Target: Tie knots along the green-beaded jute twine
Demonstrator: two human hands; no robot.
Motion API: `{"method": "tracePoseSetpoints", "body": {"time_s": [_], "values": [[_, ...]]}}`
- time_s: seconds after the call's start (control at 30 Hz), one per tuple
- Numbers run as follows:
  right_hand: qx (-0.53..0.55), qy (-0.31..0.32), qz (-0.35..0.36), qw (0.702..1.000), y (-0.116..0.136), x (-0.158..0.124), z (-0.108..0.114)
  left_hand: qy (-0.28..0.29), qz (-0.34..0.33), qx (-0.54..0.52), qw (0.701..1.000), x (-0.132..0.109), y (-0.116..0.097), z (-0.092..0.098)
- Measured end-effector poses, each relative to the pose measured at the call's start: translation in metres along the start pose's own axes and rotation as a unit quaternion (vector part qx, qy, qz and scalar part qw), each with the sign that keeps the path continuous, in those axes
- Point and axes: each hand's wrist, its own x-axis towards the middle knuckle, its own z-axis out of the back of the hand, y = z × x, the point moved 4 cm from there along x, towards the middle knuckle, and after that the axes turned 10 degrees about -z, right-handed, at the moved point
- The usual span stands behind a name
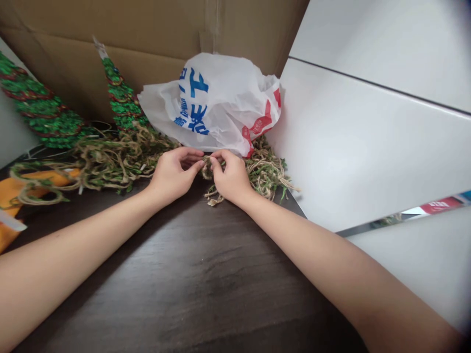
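My left hand (172, 170) and my right hand (231, 177) come close together over the dark table. Between their fingertips is a bunched bit of leafy twine (207, 169), brown cord with green strands, pinched from both sides. A loose tail of the twine hangs below my right hand. To the left spreads a tangled heap of the same twine (114, 159). A smaller heap of twine (268, 172) lies just right of my right hand. Directly behind my hands rests a crumpled white plastic bag (228, 98) with blue and red print.
Two green tinsel trees (123, 100) with red trim stand at the back left. An orange item (11, 193) lies at the left edge. A cardboard sheet (154, 29) closes off the back, and a white panelled surface (360, 137) borders the dark tabletop (191, 274) on the right.
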Motion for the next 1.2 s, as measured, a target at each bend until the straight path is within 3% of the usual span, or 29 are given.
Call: {"method": "tracePoseSetpoints", "body": {"time_s": [0.3,0.53,0.67,0.83,0.97,1.2], "values": [[0.029,-0.066,-0.022,0.997,-0.004,0.002,0.002,-0.017,-0.067,0.185,0.98,0.002,-0.006,0.006],[0.0,-0.031,-0.02,0.999,0.0,-0.001,0.002,-0.091,-0.028,0.035,0.995,0.005,0.002,0.015],[-0.008,0.011,-0.005,1.0,0.005,-0.003,0.001,-0.06,-0.035,0.015,0.997,0.003,-0.004,0.011],[0.002,-0.007,-0.018,1.0,0.004,-0.003,0.003,0.002,-0.074,0.092,0.993,-0.002,-0.016,0.005],[0.005,0.0,-0.01,1.0,0.002,-0.002,0.002,0.018,-0.142,0.119,0.983,-0.006,-0.021,0.002],[-0.002,0.002,-0.012,1.0,0.001,-0.001,0.001,0.019,-0.203,0.159,0.966,-0.009,-0.022,0.0]]}}
